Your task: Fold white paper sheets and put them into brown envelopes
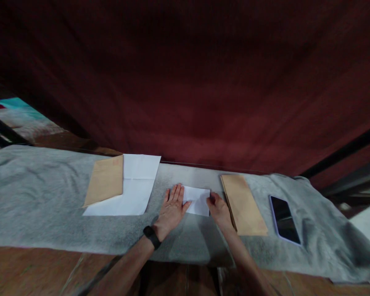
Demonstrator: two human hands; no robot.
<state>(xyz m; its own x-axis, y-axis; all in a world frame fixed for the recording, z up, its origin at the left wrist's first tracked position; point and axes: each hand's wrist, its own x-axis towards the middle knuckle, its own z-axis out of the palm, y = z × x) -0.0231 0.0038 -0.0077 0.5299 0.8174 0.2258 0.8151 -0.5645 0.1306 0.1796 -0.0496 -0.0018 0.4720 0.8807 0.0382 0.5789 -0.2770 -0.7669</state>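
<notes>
"Left hand [171, 209], contents?"

"None grasped. Laid flat, fingers extended, black band [152, 237] at wrist; covers the left end of a small white paper sheet [200, 201]."

"Sheet's place?"

"Between that and the right hand [219, 209], on soft grey cloth [117, 234]. Long axis: cannot tell, left end hidden. Neither hand nearer."

"Right hand's state?"

"Fingers bent at the sheet's right edge; pinching or merely touching, cannot tell. Just beside, further right: brown rectangular paper stack [246, 205]."

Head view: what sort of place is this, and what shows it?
Probably a makeshift indoor workspace: dark red fabric hangs behind a spread grey cloth, on which a stack of brown envelopes lies.
</notes>
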